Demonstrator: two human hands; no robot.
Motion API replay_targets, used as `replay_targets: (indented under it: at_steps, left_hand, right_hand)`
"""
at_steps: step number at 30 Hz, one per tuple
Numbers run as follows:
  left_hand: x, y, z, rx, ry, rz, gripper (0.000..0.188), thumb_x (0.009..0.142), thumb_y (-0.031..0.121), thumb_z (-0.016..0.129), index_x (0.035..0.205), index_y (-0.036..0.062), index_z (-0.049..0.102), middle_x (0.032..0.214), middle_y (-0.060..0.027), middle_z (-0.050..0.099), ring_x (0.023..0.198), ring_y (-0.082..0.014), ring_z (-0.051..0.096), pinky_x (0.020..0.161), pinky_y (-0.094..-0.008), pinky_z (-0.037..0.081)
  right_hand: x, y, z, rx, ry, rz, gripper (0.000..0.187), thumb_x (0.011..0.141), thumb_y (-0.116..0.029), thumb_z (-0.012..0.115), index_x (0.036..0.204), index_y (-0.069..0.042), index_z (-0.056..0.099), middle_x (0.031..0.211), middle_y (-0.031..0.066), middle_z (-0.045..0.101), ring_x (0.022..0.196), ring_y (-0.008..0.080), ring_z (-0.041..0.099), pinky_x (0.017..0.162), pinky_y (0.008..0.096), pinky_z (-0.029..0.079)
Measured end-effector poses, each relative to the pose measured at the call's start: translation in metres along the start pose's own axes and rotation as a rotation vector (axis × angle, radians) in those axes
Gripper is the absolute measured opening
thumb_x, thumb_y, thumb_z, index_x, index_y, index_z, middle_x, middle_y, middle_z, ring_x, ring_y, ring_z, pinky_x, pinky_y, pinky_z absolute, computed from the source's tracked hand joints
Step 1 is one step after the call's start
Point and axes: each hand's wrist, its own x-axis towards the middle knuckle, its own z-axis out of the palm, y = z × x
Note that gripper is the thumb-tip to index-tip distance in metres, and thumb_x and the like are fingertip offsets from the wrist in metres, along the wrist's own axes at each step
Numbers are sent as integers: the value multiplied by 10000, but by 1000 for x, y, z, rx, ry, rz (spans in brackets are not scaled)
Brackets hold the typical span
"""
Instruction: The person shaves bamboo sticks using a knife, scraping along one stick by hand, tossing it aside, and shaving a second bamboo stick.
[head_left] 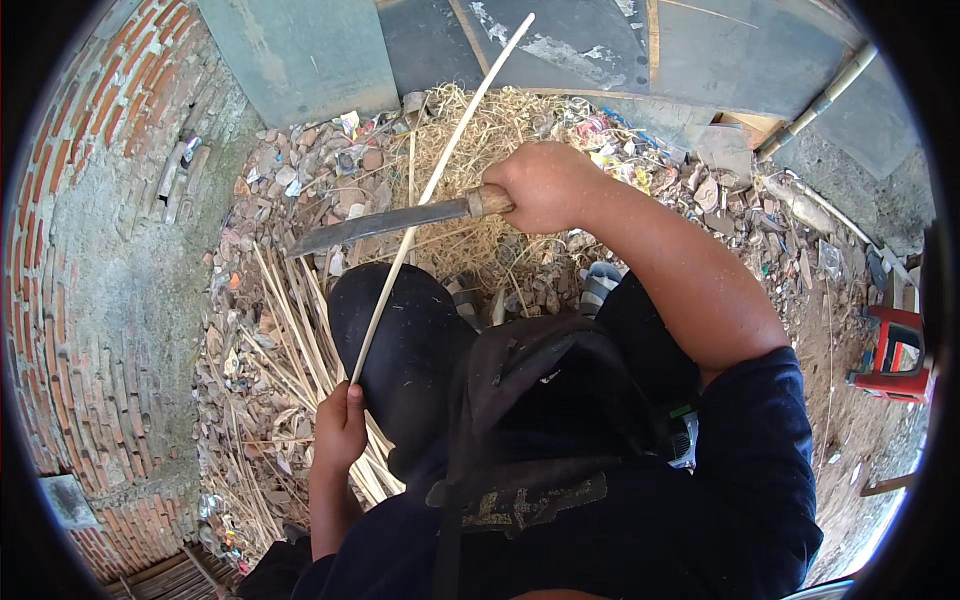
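Observation:
My right hand [540, 188] is closed round the wooden handle of a long-bladed machete [385, 224]. Its blade points left and crosses over a long, pale bamboo strip [447, 156]; whether it touches the strip I cannot tell. The strip slants from beside my left knee up to the far panels. At its lower end my left hand [341, 425] grips it, thumb on top. A bundle of similar strips [300, 320] lies to the left of my leg, partly hidden beneath it.
Thin shavings [480, 125] are heaped beyond my feet, over rubble and litter. A brick wall [100, 300] rises on the left, and grey panels [560, 45] close off the far side. To the right is a red plastic stool [893, 355], with a bamboo pole [820, 100] leaning farther back.

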Motion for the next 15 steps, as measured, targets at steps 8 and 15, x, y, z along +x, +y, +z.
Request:
replay_targets:
  at_steps: [8, 15]
  left_hand:
    - [6, 6, -2, 28, 24, -16, 479, 1071, 382, 429, 805, -6, 523, 567, -161, 501, 507, -312, 512, 520, -426, 392]
    - [-8, 9, 19, 345, 228, 2, 394, 1055, 329, 458, 830, 10, 512, 632, -250, 562, 616, -490, 576, 542, -539, 413]
  right_hand:
    - [18, 12, 13, 166, -70, 113, 258, 748, -140, 607, 967, -53, 711, 959, 194, 710, 946, 352, 689, 842, 485, 543]
    - [13, 6, -1, 138, -84, 151, 214, 729, -168, 633, 908, -55, 666, 896, 189, 693, 891, 377, 680, 796, 500, 543]
